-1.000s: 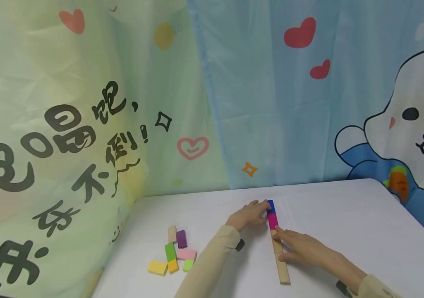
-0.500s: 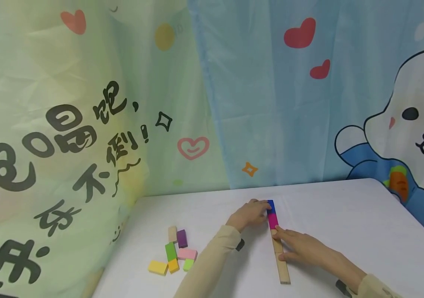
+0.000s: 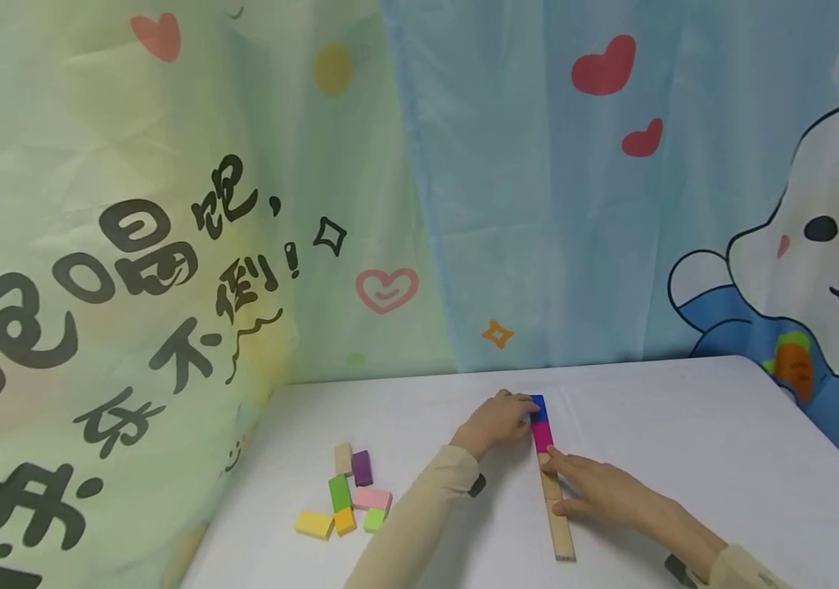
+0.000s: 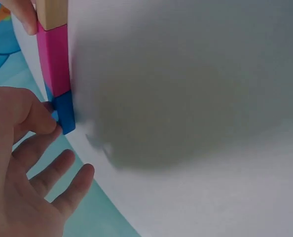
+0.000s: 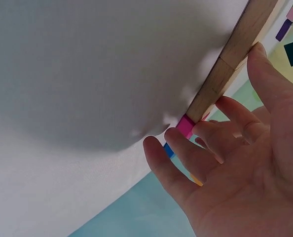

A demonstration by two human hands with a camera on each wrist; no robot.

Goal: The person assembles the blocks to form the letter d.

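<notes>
A straight row of blocks runs away across the table in the head view. At its far end is a blue block, then a magenta block, then plain wooden blocks. My left hand pinches the blue block with thumb and forefinger; its other fingers stand apart, loosely bent, in the left wrist view. My right hand lies along the row's right side. Its thumb and forefinger touch the wooden blocks, while the remaining fingers spread loosely near the magenta block in the right wrist view.
Left of the left sleeve lies a loose group of blocks: plain wood, purple, green, pink, light green, orange and yellow. A printed curtain hangs behind the white table.
The head view has shifted slightly. Both hands keep their places on the row, and the blocks stay as they were.
</notes>
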